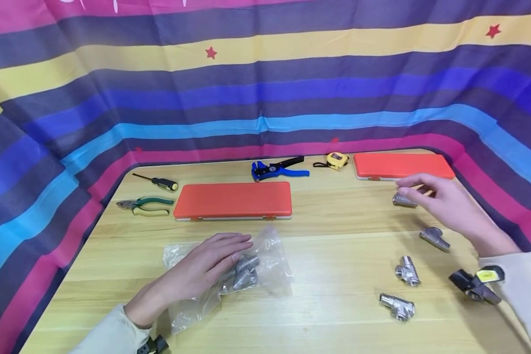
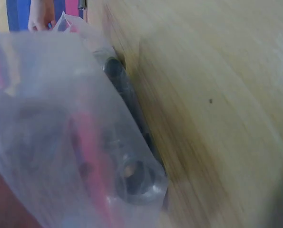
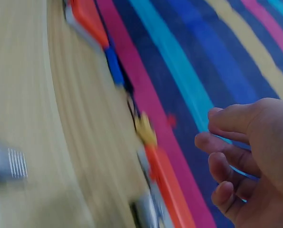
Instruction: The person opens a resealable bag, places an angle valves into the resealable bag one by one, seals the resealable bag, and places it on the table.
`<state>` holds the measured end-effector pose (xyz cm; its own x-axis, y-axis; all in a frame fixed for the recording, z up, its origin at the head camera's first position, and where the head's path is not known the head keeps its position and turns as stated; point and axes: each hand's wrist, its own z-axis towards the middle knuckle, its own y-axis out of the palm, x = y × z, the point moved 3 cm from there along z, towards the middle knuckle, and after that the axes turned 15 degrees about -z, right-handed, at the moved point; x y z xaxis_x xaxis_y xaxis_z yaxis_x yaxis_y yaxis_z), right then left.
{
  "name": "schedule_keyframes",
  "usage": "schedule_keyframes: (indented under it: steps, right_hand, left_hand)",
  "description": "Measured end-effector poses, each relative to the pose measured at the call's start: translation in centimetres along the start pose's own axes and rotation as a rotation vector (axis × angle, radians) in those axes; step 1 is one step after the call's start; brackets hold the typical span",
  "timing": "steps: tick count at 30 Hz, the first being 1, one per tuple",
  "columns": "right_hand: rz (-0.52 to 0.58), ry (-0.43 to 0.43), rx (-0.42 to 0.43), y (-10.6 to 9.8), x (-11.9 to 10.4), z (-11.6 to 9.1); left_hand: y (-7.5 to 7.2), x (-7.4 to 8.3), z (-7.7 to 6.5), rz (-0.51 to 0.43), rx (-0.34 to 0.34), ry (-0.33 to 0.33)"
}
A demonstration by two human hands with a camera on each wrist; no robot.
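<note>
My left hand [image 1: 208, 265] lies with fairly straight fingers on a clear plastic bag [image 1: 274, 260]. Inside the bag are metal pipe tees [image 1: 246, 275], partly hidden by the hand; through the plastic, the left wrist view shows a round fitting opening [image 2: 136, 179]. My right hand [image 1: 444, 204] hovers above the table on the right, its fingers loosely bent and nothing between them. Just beneath its fingertips in the head view lies a loose pipe tee [image 1: 404, 200]. Closer to me lie more tees: one angled [image 1: 434, 238], another upright in view [image 1: 408, 271], and a nearer one [image 1: 397, 307].
Along the back are a red-lidded case [image 1: 234, 200], blue-handled wire strippers [image 1: 279, 169], a yellow tape measure [image 1: 336, 161] and a second red-lidded case [image 1: 402, 165]. At the left lie a screwdriver [image 1: 161, 183] and green-handled pliers [image 1: 146, 204]. A striped cloth [image 1: 256, 98] hangs around the table.
</note>
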<state>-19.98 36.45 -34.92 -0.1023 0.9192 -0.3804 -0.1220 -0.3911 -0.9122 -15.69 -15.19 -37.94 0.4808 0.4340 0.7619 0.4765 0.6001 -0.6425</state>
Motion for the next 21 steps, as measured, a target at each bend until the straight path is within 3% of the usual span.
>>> schedule_keyframes:
  steps: [5,10,16,21]
  right_hand:
    - [-0.077,0.043,-0.017,-0.1,4.8,-0.5]
    - [-0.138,0.038,-0.084,1.3,7.8,-0.6]
    - [-0.156,-0.028,-0.090,2.7,8.9,0.2]
    - [-0.190,0.006,-0.111,3.2,8.5,0.5]
  left_hand:
    - [0.0,0.0,0.0,0.006,-0.001,0.003]
    - [-0.1,0.0,0.0,-0.002,-0.006,-0.009]
    - [-0.1,0.0,-0.1,-0.011,-0.013,-0.009]
    - [-0.2,0.0,-0.1,-0.016,-0.009,-0.001]
